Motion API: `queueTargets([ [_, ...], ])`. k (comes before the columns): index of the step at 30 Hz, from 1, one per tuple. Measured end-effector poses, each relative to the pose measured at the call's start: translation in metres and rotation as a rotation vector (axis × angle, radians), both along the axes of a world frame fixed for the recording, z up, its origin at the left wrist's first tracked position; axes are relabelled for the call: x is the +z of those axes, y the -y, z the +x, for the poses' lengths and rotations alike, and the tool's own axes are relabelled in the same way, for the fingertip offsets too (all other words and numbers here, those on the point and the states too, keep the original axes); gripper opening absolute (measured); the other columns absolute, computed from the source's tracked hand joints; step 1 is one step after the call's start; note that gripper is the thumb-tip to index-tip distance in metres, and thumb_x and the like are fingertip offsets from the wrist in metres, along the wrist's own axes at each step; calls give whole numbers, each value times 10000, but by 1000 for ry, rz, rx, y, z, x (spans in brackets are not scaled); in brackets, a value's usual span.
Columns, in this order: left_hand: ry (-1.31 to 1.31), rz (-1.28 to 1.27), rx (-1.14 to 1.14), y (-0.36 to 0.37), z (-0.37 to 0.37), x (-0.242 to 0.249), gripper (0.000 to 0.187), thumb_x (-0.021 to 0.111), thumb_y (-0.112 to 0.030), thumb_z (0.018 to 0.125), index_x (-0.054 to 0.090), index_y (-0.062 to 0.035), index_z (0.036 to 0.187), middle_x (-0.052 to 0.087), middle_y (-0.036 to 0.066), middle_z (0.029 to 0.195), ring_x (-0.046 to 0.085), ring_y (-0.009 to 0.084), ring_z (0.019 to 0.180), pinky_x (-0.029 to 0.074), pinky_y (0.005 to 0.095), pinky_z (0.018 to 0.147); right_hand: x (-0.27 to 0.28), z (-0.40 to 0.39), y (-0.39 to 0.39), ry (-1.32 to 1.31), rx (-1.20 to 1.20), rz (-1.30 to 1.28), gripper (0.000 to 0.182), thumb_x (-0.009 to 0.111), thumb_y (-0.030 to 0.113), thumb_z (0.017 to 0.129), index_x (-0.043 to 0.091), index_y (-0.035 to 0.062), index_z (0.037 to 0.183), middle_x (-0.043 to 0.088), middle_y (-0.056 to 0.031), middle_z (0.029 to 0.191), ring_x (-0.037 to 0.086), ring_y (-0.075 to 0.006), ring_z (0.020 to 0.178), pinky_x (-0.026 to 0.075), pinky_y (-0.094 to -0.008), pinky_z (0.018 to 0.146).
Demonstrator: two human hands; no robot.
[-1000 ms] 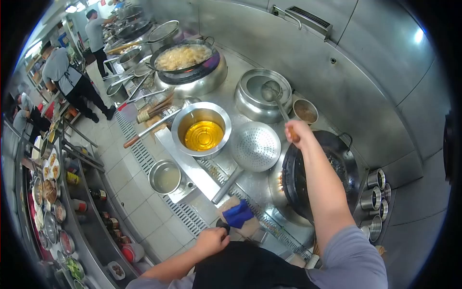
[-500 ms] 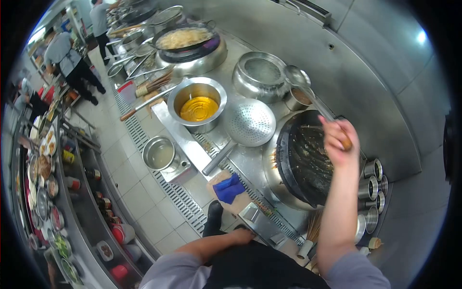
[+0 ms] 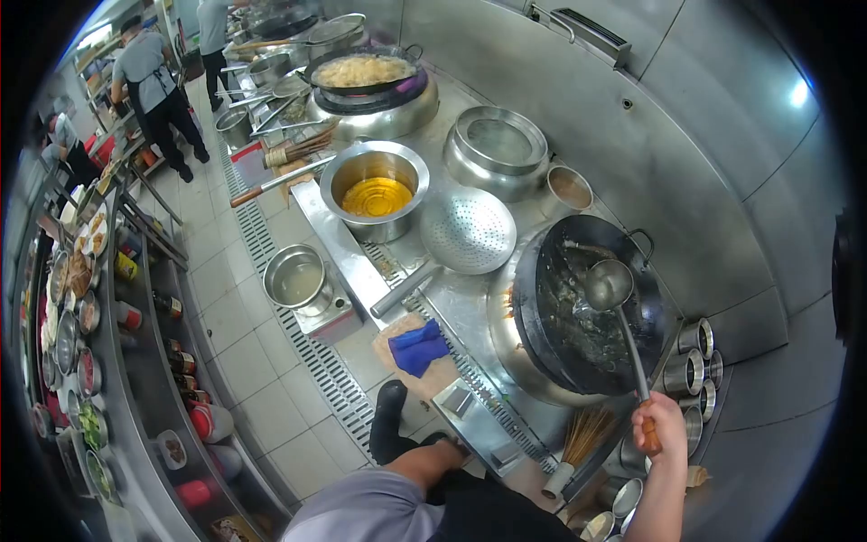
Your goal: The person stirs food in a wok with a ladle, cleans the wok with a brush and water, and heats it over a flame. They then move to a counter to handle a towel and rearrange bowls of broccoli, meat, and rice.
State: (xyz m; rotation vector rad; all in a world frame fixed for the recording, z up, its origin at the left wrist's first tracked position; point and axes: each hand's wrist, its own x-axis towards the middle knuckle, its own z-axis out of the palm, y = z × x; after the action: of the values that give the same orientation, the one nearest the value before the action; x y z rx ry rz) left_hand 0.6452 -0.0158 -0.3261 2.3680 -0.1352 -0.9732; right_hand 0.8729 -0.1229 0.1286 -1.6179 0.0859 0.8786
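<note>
My right hand [image 3: 658, 425] is wrapped round the wooden handle of a metal ladle [image 3: 609, 286]. The ladle's bowl is inside the large black wok [image 3: 560, 334], over dark, wet-looking contents. Down by my lap, at the front edge of the steel stove, is my left hand [image 3: 452, 452]; its fingers are hidden. A bamboo brush [image 3: 587, 438] lies between it and my right hand. Left of the wok are a perforated skimmer [image 3: 469, 229] and a blue cloth [image 3: 418, 348].
A pot of yellow oil [image 3: 376, 197], a lidded steel pot [image 3: 497, 152] and a small pot [image 3: 569, 188] stand around the stove. Farther back is a wok of frying food [image 3: 366, 71]. Shelves with bowls [image 3: 88, 375] line the left, where other people [image 3: 153, 81] stand.
My right hand has moved down and toward me, away from the back of the wok. The ladle's bowl has gone from above the small pot into the wok, where the contents look wetter.
</note>
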Motion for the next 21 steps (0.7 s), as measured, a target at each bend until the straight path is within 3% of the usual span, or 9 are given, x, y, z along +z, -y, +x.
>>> queueTargets([
  [3,-70,-73,150,-19,3,13,466,486,-234,818,513,-92,1262,511,170,1297,496,338,1191,419,438,959,-4,4,12,271,176,-219,344,458,-8,760,507,-41,1099,517,-66,613,449,-136,340,358,-264,304],
  [6,-33,-107,227,-83,-28,96,370,502,-222,805,602,-60,1123,575,187,1202,562,335,1104,452,433,913,10,9,-2,665,241,-491,515,456,-21,753,435,-53,1266,514,-56,627,455,-121,346,372,-272,324],
  [8,-30,3,574,-105,-73,54,327,498,-213,800,629,-43,1047,582,191,1185,580,330,1073,470,433,888,14,20,-22,714,212,-353,526,453,-29,776,409,-27,1301,502,-42,638,446,-111,356,364,-257,321],
  [10,-197,131,838,-137,-117,84,330,514,-223,795,636,-57,1053,604,183,1147,597,319,1048,481,423,875,15,30,-54,617,143,-100,520,459,-16,809,392,0,1325,485,-26,643,441,-106,369,357,-247,320],
  [11,-292,149,855,-151,-139,120,336,524,-224,802,633,-62,1074,604,174,1155,586,310,1073,479,408,883,11,35,-76,549,90,47,512,463,0,828,385,14,1334,476,-19,644,439,-103,375,355,-241,320],
  [13,-424,262,922,-166,-207,77,345,543,-210,795,639,-63,1092,606,177,1154,569,304,1104,471,386,899,16,30,-128,422,66,189,489,468,40,849,396,33,1332,475,-15,647,439,-105,379,353,-240,327],
  [15,-469,359,832,-168,-276,27,359,558,-238,736,661,-26,1006,628,177,1105,605,324,1027,487,414,858,0,50,-175,496,115,176,278,480,75,848,507,45,1123,489,-2,628,442,-97,373,350,-233,311],
  [17,-609,290,861,-169,-293,100,351,528,-207,792,647,-41,1077,582,181,1196,547,314,1134,449,392,929,7,64,-223,457,167,177,180,481,58,833,534,30,1002,469,-12,602,433,-112,372,341,-250,331],
  [21,-673,204,969,-145,-355,66,395,520,-270,783,653,-33,1070,588,191,1180,548,334,1121,439,403,935,-30,106,-319,505,217,44,81,500,83,800,529,35,859,484,-28,587,447,-135,367,338,-284,321],
])
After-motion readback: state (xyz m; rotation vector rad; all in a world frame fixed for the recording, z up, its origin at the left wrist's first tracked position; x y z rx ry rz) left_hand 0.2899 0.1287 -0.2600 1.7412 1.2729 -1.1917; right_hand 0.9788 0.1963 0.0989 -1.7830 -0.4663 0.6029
